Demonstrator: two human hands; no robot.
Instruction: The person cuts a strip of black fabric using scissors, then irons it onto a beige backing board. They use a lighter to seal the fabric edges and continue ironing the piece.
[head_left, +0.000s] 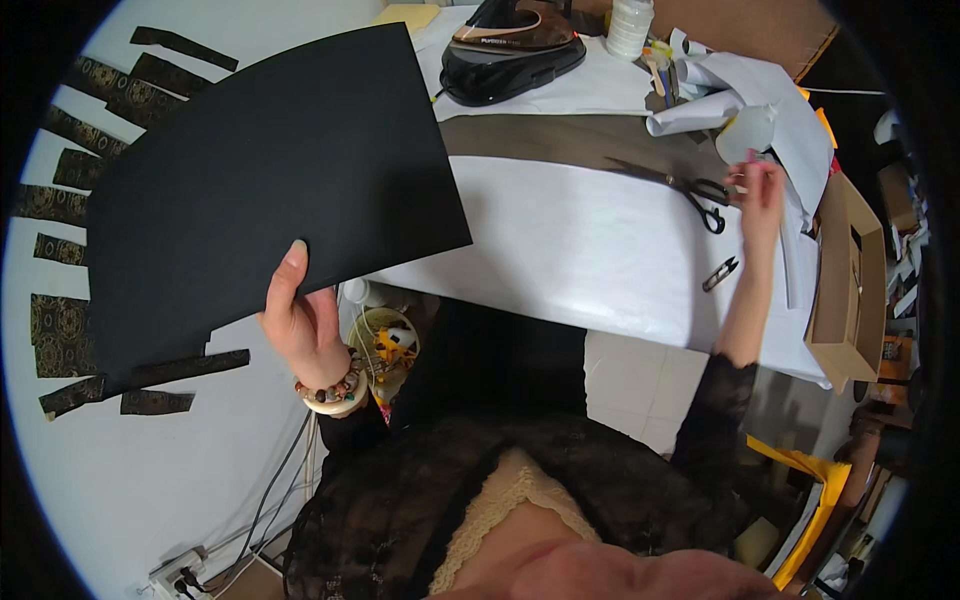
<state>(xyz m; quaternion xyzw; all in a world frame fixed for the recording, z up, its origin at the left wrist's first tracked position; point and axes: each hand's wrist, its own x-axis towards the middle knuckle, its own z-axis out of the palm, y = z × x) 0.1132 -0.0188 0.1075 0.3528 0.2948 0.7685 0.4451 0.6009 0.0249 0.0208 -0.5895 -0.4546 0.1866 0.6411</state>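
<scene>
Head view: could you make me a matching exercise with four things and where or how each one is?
Things:
1. Sheet
2. Iron
3. Scissors
4. Box

Places and states:
A. Closest of the four to the right hand
B. Brown cardboard, with an open top
C. Held in the left hand
D. On the far part of the table

Right pairs: 1-C, 2-D, 3-A, 4-B
</scene>
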